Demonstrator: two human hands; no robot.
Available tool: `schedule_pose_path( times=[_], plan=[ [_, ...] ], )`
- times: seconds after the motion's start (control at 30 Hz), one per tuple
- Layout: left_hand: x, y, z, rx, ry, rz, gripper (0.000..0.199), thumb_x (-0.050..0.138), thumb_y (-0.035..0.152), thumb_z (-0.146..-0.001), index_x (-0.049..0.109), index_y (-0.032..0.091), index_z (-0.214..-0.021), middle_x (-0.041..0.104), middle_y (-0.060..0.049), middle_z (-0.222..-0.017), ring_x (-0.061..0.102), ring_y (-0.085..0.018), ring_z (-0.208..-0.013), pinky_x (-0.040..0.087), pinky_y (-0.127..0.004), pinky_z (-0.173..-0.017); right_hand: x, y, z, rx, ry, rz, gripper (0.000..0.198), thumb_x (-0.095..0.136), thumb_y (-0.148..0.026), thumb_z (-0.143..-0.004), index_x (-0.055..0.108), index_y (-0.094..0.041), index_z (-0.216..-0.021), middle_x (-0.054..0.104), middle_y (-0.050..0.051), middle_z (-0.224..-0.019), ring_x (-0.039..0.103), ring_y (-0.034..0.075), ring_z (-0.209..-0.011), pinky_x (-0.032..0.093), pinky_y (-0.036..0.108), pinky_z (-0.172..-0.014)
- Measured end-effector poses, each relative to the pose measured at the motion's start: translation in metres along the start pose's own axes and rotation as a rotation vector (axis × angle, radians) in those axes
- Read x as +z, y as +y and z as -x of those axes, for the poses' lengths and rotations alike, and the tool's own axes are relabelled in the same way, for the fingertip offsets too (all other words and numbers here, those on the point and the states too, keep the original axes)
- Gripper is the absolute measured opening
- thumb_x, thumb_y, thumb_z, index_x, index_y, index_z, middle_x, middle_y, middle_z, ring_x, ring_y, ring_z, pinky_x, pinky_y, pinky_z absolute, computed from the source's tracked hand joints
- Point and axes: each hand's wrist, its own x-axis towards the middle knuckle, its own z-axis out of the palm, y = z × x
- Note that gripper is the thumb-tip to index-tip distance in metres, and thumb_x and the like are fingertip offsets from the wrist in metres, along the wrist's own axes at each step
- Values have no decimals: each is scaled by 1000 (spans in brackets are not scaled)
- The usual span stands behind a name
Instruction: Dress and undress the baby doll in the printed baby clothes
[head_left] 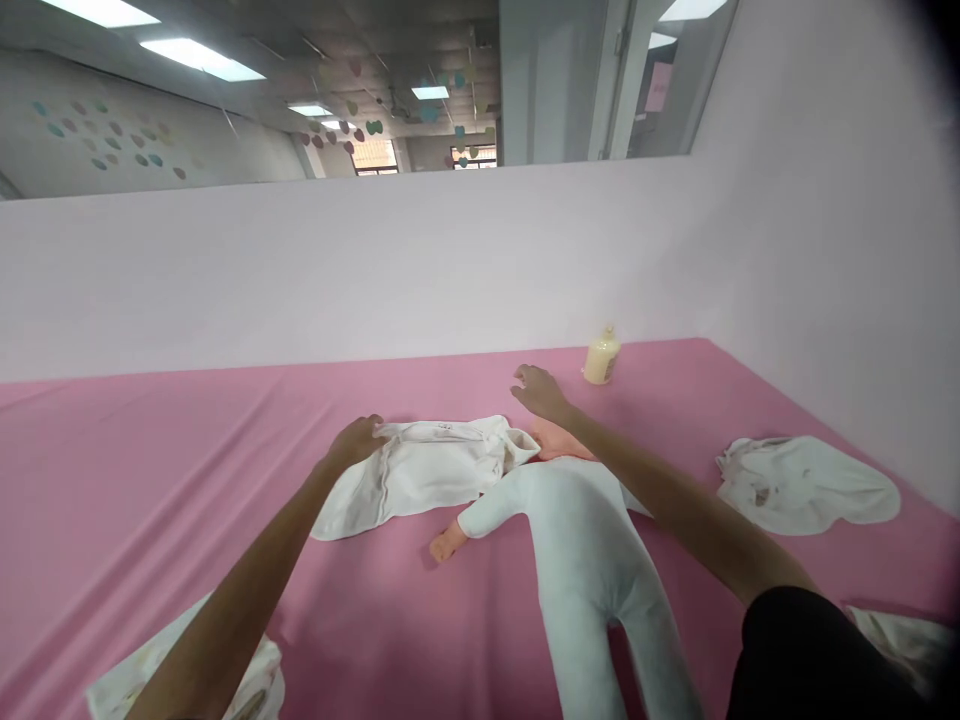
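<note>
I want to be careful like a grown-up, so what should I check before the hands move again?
1. Left hand at the white garment: ok, touching its end.
2. Left fingers gripping it firmly: cannot tell.
3. Right hand free: ok, nothing visible in it.
4. Doll's head in full view: not ok, the right arm covers part.
5. Garment flat all over: not ok, bunched near the head.
6. Bottle upright: ok.
</note>
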Motion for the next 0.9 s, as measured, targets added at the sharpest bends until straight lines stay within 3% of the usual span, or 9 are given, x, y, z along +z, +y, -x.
schedule_pose_path(
  times=[0.07, 0.13, 0.23, 0.3, 0.37, 0.5, 0.6, 0.77, 0.9],
  plan=[
    [26, 21, -5, 36, 73, -61, 40, 54, 35, -88, 61, 16, -122, 63, -16, -132, 56, -33, -127, 43, -45, -108, -16, 10, 15, -20, 43, 44, 21, 55, -21, -88, 62, -16, -107, 67, 14, -124, 59, 24, -112, 42, 36, -98],
    [45, 59, 3, 170, 82, 36, 39, 46, 38, -94, 61, 15, -122, 62, -16, -133, 54, -30, -129, 38, -43, -113, -37, 24, 36, -3, 126, 82, 18, 50, -26, -90, 63, -17, -97, 69, 11, -109, 60, 22, -98, 45, 34, -86],
    [63, 126, 29, 360, -53, 287, 36, 43, 41, -96, 66, 16, -110, 68, -12, -120, 60, -27, -115, 44, -39, -103, -63, 50, 81, 137, 194, 18, 22, 47, -34, -91, 61, -18, -88, 68, 6, -92, 58, 19, -80, 43, 32, -71],
    [70, 161, 45, 381, -206, 369, 36, 43, 44, -96, 68, 18, -97, 70, -10, -107, 63, -26, -103, 48, -39, -91, -71, 68, 114, 205, 211, -37, 26, 51, -41, -90, 62, -18, -89, 69, 6, -94, 60, 20, -82, 44, 33, -72],
    [75, 184, 59, 371, -173, 374, 32, 44, 40, -96, 67, 17, -99, 68, -12, -111, 61, -28, -109, 47, -41, -94, -73, 82, 146, 232, 231, -123, 32, 55, -46, -89, 65, -17, -97, 71, 8, -100, 63, 23, -92, 47, 35, -80],
    [76, 201, 95, 368, 131, 353, 29, 39, 32, -99, 62, 16, -106, 62, -13, -115, 55, -27, -115, 44, -44, -103, -69, 94, 197, 321, 183, -251, 40, 57, -52, -89, 69, -17, -104, 74, 9, -102, 68, 26, -96, 51, 39, -86],
    [75, 201, 134, 358, 141, 373, 29, 35, 34, -101, 57, 19, -90, 62, -8, -99, 57, -24, -101, 48, -41, -92, -68, 93, 222, 316, 84, -346, 39, 57, -52, -90, 72, -18, -99, 75, 8, -101, 70, 25, -95, 54, 38, -86],
    [87, 196, 185, 104, -168, 510, 45, 40, 57, -98, 56, 21, -77, 63, -4, -78, 60, -22, -76, 48, -36, -71, -60, 103, 242, 349, 30, -442, 38, 57, -53, -91, 74, -19, -95, 75, 8, -105, 71, 28, -103, 56, 43, -92],
    [100, 203, 199, 15, -311, 688, 57, 33, 67, -98, 64, 19, -90, 70, -9, -91, 67, -24, -86, 54, -36, -78, -47, 111, 245, 301, 7, -474, 38, 54, -53, -94, 75, -21, -95, 76, 9, -106, 70, 29, -107, 55, 45, -96]
  ],
)
